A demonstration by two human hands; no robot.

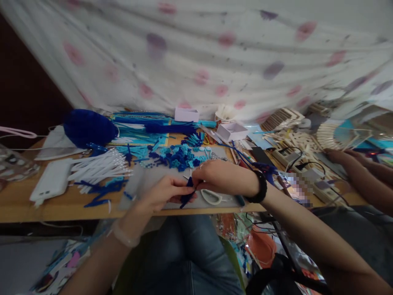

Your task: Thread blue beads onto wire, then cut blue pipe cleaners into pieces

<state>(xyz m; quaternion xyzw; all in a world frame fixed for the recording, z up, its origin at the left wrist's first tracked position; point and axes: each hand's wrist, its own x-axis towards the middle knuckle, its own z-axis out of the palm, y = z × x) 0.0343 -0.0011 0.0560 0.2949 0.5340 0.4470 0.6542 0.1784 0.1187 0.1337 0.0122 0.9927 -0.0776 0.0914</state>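
Dark-blue strip (185, 200), pinched by left hand (165, 191) and right hand (212, 176), hands close together, over grey mat (143, 177)

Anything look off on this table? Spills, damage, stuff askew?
No spill or damage stands out. Mildly untidy: loose dark-blue strips lie at mixed angles by the white sticks. A pixelated patch hides part of the lit screen. The dark-blue piece in the left hand and right hand is too small to check.
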